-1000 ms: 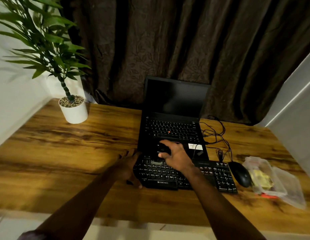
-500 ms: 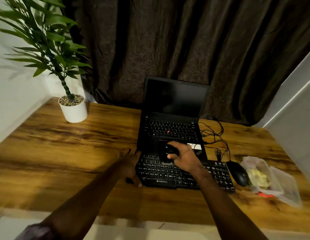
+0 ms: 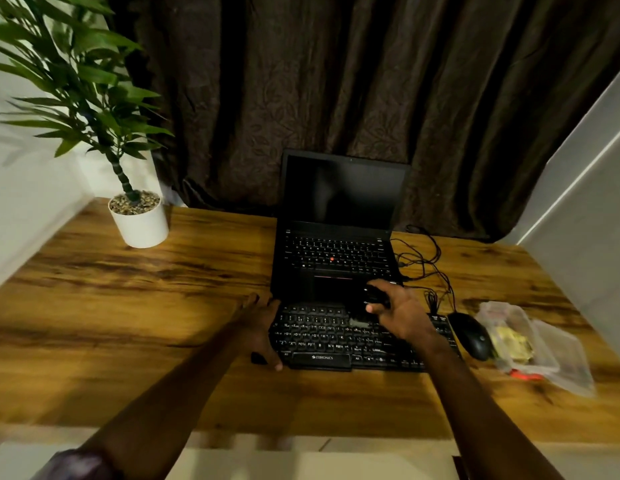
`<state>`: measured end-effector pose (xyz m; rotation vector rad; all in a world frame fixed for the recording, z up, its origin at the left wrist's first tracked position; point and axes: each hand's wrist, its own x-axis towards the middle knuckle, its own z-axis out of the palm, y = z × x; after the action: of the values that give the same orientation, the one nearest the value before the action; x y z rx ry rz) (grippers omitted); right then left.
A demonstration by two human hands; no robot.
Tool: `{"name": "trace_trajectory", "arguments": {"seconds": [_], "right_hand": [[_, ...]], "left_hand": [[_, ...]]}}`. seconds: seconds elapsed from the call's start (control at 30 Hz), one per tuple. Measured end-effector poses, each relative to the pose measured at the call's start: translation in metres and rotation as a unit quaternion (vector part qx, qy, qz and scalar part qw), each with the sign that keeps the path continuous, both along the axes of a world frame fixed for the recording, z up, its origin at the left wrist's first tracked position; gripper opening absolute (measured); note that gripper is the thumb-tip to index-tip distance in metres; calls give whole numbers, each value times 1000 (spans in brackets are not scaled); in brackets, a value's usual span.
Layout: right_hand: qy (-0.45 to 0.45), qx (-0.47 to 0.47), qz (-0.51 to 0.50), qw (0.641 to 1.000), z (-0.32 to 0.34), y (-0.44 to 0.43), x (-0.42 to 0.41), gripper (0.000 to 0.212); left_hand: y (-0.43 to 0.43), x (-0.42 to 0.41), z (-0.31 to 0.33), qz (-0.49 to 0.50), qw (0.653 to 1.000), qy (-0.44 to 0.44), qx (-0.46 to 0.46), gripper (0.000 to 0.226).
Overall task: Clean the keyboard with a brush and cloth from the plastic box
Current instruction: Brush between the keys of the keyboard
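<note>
Right, the keyboard point(image 3: 322, 337) lies on the surface point(image 3: 145, 323) with its long axis left-right, just near of the open laptop point(image 3: 336, 251).

- Right hand point(image 3: 402, 315): over the far rows, right of centre. Its fingers are curled round the dark handle of the brush point(image 3: 370, 296). The pale bristles point left and near and look to be down on the keys, though blur stops me confirming contact.
- Left hand point(image 3: 261, 327): clamps the keyboard's left end, thumb on the near edge and fingers at the far corner, bracing it.

Judgement: we're mid-brushing. Strokes should follow the rows, so along the long axis.

The cloth point(image 3: 511, 342) is in the plastic box point(image 3: 502, 311), at the right past the mouse point(image 3: 471, 336). That puts it well nearer the right hand, so that hand should do the swap.
</note>
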<state>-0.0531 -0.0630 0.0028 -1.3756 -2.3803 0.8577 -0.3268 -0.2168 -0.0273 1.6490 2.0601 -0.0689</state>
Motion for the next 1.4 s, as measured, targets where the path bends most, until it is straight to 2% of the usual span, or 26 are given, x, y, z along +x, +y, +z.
{"name": "trace_trajectory", "arguments": {"seconds": [0.1, 0.23, 0.4, 0.63, 0.73, 0.9, 1.27, 1.4], "right_hand": [[7, 1, 41, 999, 0, -10, -22, 51], [39, -11, 78, 996, 0, -18, -45, 50], [36, -37, 27, 998, 5, -5, -15, 49], [22, -6, -24, 999, 6, 9, 28, 49], [31, 8, 4, 999, 4, 4, 16, 50], [70, -25, 44, 996, 1, -6, -10, 48], [-13, 21, -57, 998, 4, 16, 49, 52], [24, 9, -3, 1000, 1, 3, 25, 52]], "left_hand": [[-1, 2, 5, -14, 1000, 23, -2, 143], [0, 0, 2, -7, 1000, 13, -13, 145], [-1, 1, 2, -8, 1000, 15, -9, 146], [4, 7, 14, -49, 996, 75, -17, 138], [7, 7, 14, -69, 993, 100, -13, 138], [6, 7, 15, -69, 993, 92, -14, 139], [4, 7, 12, -50, 996, 77, -11, 138], [7, 6, 10, -54, 995, 85, -19, 141]]}}
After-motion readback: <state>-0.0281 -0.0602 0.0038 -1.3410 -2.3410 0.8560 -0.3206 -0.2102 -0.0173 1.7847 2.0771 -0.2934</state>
